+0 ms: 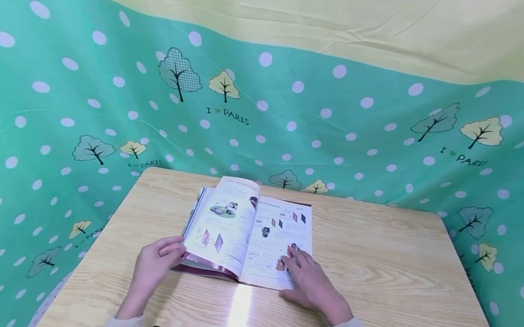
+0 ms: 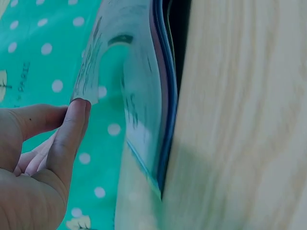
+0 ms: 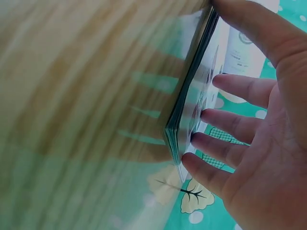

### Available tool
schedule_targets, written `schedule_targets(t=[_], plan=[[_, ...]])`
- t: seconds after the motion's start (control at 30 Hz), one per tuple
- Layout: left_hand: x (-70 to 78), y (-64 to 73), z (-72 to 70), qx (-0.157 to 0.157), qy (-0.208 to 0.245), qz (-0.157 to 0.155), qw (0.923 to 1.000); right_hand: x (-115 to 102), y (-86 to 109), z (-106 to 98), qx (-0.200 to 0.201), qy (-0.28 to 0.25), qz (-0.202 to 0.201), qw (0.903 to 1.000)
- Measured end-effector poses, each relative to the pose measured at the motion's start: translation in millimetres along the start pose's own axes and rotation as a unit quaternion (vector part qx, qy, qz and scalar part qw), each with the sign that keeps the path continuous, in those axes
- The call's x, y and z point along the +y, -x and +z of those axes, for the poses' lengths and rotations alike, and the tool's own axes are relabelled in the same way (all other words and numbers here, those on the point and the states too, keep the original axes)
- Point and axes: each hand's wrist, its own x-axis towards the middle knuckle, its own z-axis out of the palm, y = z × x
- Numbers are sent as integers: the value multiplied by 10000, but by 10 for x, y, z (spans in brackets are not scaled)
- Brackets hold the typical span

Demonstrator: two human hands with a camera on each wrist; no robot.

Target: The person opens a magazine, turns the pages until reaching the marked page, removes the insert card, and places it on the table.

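An open book (image 1: 272, 271) with printed text and small cartoon pictures lies on the wooden table. My left hand (image 1: 154, 263) is at its lower left corner, pinching a raised page (image 1: 235, 235) between thumb and fingers. In the left wrist view the pinched page (image 2: 88, 79) curves up, apart from the stacked pages below. Fingers spread and fairly straight, my right hand (image 1: 314, 283) rests on the lower right part of the right-hand page. The right wrist view has its fingertips on the page surface and the thumb by the edge of the book (image 3: 180, 115).
The light wood table (image 1: 390, 262) extends to both sides of the book, with a bright glare strip in front of it. A green dotted cloth (image 1: 295, 119) with printed trees hangs behind and around the table.
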Motion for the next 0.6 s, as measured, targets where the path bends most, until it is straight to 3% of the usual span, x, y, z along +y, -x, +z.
schedule_targets(t=[0.13,0.37,0.6], plan=[[-51,-4,-89,80,-155,-80,9998,-8,-7,-16,-14,46,18,10000],[-167,-48,-167,89,9,-223,9997,12,9,-24,70,-48,-113,9999],[-246,-70,-185,59,-116,-305,9994,69,68,-41,419,-412,-295,9978]])
